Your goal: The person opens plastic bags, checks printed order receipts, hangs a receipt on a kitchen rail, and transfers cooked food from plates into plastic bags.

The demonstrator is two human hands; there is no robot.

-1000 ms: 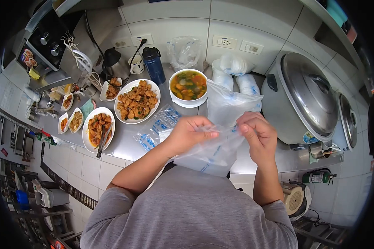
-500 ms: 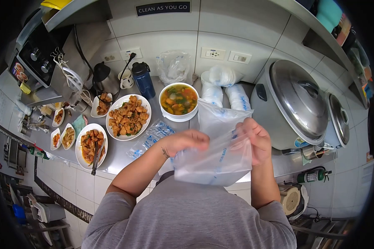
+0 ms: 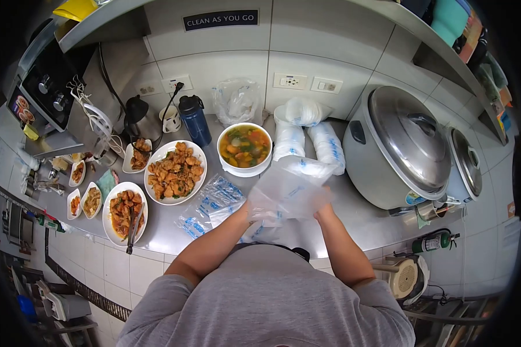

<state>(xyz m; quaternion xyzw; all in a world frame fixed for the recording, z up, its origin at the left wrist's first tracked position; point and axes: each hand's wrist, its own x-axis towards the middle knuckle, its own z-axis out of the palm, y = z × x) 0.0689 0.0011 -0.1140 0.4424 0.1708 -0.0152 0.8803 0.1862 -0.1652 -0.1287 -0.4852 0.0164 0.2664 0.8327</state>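
A translucent plastic bag (image 3: 286, 188) with blue print is spread above the counter's front part, between my two hands. My left hand (image 3: 252, 209) is at its left side, mostly covered by the plastic. At the right side, my right hand (image 3: 323, 208) is blurred and partly behind the bag; its fingers are hard to make out. Flat printed plastic bags (image 3: 211, 202) lie just left of my left hand. Behind the bag stands a white bowl of soup (image 3: 245, 148), beside wrapped stacks of white containers (image 3: 289, 139).
A plate of fried pieces (image 3: 176, 172), a plate with sauce and tongs (image 3: 125, 214) and small dishes stand at left. Farther back are a blue bottle (image 3: 195, 120) and a kettle (image 3: 139, 117). A large lidded cooker (image 3: 399, 150) stands at right; a shelf edge (image 3: 446, 52) hangs above.
Both hands have moved forward over the counter with the bag, which is now higher and spread wider between them. The camera view has shifted slightly.
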